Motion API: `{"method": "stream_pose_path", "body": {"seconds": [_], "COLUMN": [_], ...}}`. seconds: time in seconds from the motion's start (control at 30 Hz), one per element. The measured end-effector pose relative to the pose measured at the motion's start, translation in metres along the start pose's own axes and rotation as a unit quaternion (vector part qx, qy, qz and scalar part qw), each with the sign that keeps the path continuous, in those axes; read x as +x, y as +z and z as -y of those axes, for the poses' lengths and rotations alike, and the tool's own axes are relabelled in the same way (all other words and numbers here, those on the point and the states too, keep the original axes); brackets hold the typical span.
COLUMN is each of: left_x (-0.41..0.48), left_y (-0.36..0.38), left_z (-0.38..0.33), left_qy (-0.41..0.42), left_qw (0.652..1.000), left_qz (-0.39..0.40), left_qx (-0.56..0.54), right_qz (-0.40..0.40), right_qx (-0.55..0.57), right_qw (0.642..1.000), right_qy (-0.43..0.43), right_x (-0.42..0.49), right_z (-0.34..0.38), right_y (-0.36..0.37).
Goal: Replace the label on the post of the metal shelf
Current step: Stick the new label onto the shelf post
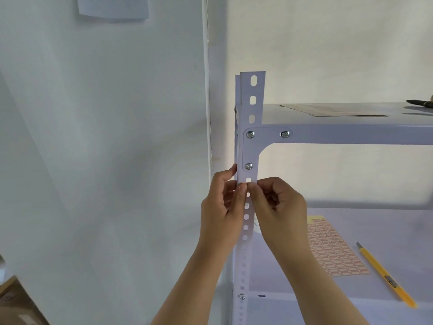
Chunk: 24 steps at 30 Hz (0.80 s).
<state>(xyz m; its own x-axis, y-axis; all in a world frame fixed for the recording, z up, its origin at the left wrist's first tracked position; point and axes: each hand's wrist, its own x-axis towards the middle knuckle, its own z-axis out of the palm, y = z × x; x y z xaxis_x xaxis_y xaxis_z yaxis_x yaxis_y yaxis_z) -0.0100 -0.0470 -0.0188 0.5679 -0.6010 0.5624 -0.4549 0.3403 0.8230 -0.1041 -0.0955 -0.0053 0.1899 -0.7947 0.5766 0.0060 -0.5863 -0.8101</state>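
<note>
The pale grey perforated post (251,102) of the metal shelf stands upright in the middle of the head view. Both hands meet on its front face just below the corner bracket (250,146). My left hand (222,207) wraps the post's left edge with its thumb pressed on the front. My right hand (278,207) pinches at the same spot with thumb and forefinger. A small label (244,183) is barely visible under the fingertips; most of it is hidden.
A sheet of red-bordered labels (332,249) lies on the lower shelf (386,231), with a yellow utility knife (384,275) to its right. On the top shelf (351,127) rest a flat brown sheet (332,110) and a dark pen (419,103). A white wall is at left.
</note>
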Motion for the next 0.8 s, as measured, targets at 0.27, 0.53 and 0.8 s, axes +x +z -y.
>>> {"method": "stream_pose_path", "body": {"seconds": [0.27,0.53,0.8], "left_x": [0.007,0.012,0.013], "left_y": [-0.003,-0.023,-0.020], "left_z": [0.000,0.006,0.010], "left_qy": [-0.008,-0.017,-0.023], "left_qw": [0.999,0.992,0.994], "left_qz": [0.021,0.105,0.092], "left_qx": [-0.023,-0.061,-0.050], "right_qz": [0.030,0.070,0.065], "right_qx": [-0.036,0.011,-0.009], "right_qw": [0.998,0.997,0.998], "right_qy": [-0.031,-0.016,0.006], "right_x": [0.008,0.009,0.010], "right_z": [-0.005,-0.009,-0.005], "right_y": [-0.005,-0.012,-0.009]}}
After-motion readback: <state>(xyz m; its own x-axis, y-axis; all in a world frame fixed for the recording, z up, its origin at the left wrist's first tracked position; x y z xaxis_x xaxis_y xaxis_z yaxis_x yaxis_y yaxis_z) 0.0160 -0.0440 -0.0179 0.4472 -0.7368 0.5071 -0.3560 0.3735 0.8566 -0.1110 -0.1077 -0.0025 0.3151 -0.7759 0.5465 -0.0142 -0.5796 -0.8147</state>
